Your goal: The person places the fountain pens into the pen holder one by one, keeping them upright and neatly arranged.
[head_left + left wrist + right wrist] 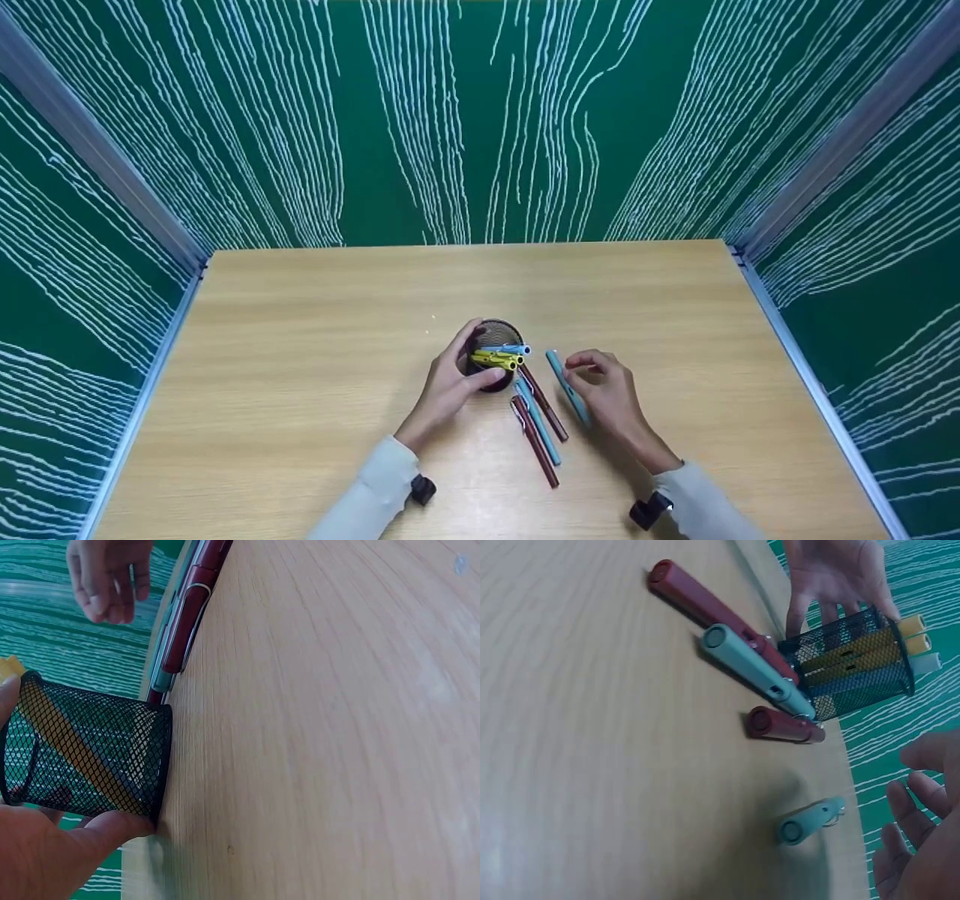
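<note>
My left hand [448, 382] grips a black mesh pen cup [90, 750], fingers and thumb around its sides. Several yellow pens [491, 360] and a blue pen [508, 349] lean inside it. Beside a teal pen [568, 388] on the table is my right hand [611, 397]; the right wrist view shows its fingers [922, 795] loosely bent, apart from that pen [810, 821]. Between the cup and this pen lie a red pen [544, 405], another teal pen [538, 424] and a second red pen [535, 442], side by side.
The wooden table [300, 337] extends around the pens and cup. Green panels [480, 150] with wavy white lines stand behind it and at both sides, with pale metal posts [825, 157] at the corners.
</note>
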Demonstrator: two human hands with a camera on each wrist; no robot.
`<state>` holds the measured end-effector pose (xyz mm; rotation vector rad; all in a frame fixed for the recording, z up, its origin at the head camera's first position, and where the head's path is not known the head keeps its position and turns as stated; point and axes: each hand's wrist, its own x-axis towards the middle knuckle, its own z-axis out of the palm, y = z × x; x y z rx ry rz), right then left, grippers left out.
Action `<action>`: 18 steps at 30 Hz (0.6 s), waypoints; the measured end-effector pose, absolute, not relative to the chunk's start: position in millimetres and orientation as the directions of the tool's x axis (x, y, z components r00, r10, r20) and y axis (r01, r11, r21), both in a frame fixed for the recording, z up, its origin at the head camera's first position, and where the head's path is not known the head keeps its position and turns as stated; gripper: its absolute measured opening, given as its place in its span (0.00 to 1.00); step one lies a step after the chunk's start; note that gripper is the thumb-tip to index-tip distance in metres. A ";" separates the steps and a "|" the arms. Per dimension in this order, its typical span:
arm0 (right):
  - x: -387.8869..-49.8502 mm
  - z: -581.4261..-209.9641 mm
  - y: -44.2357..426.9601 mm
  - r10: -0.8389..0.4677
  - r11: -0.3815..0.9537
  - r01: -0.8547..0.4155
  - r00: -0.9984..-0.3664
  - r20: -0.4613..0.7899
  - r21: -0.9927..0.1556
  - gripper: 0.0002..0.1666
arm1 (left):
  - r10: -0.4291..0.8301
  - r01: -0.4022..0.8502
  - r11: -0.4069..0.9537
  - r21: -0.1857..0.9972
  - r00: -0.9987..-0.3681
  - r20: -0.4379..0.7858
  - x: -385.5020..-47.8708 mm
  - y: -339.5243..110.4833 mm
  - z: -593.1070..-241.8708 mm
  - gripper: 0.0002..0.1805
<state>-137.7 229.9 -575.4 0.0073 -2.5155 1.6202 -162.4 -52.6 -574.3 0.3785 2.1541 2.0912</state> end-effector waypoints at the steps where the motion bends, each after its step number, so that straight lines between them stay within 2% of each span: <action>1: -137.7 -577.4 230.3 0.080 0.422 -0.082 -0.989 0.127 -0.903 0.07 | 0.256 0.097 0.017 0.995 -0.962 0.090 -162.2 -52.6 -574.2 0.51; 8: -133.7 -589.7 228.5 0.122 0.411 -0.049 -0.987 0.108 -0.910 0.10 | 0.255 0.099 0.044 0.994 -0.963 0.084 -162.6 -54.1 -574.1 0.50; 18: -134.1 -600.2 230.2 0.131 0.465 -0.019 -0.987 0.090 -0.885 0.12 | 0.269 0.109 0.063 0.992 -0.959 0.088 -163.6 -55.5 -573.5 0.50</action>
